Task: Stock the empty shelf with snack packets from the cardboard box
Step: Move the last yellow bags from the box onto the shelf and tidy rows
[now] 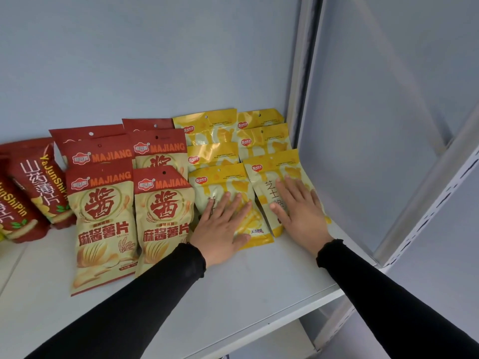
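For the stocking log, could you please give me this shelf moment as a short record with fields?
left hand: left hand flat, fingers straight, pressing the front yellow packet of the left column
right hand: right hand flat on the front yellow packet of the right column
yellow packets: two overlapping columns at the right end of the shelf
Majiang packets: Majiang packets in two overlapping columns left of the yellow ones
dark red packets: dark red packets at far left, partly out of view
cardboard box: not in view
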The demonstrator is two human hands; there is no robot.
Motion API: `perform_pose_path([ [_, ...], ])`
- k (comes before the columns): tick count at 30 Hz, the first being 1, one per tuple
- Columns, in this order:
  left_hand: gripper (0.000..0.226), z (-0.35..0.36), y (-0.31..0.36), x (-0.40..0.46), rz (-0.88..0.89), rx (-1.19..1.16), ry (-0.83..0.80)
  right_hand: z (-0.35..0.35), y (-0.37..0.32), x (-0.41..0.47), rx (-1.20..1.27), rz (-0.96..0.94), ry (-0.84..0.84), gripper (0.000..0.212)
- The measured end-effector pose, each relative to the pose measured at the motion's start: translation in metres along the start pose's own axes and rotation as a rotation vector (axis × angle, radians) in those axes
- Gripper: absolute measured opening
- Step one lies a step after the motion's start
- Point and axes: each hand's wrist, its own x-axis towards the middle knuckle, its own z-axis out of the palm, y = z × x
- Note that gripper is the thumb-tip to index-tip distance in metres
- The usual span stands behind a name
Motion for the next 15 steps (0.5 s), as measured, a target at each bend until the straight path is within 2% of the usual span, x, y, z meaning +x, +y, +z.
perform_pose_path([
  [3,0.073,0.001,-0.001,0.003,0.000,-0.018,0.002,0.003,-0.002,-0.001,-0.009,-0.016,-0.062,0.072],
  [6,0.071,-0.005,-0.001,0.000,0.013,-0.063,0.015,-0.002,-0.005,-0.001,0.025,-0.006,-0.036,0.070],
  [11,0.064,-0.039,-0.010,-0.038,-0.035,-0.252,0.276,-0.017,-0.042,-0.010,0.074,-0.131,0.182,0.057],
  [13,0.060,-0.052,-0.021,-0.063,-0.090,-0.241,0.332,-0.023,-0.066,-0.015,0.121,-0.190,0.167,0.053],
  [15,0.059,-0.059,-0.035,-0.088,-0.153,-0.200,0.312,-0.026,-0.094,-0.021,0.159,-0.233,0.103,0.052],
])
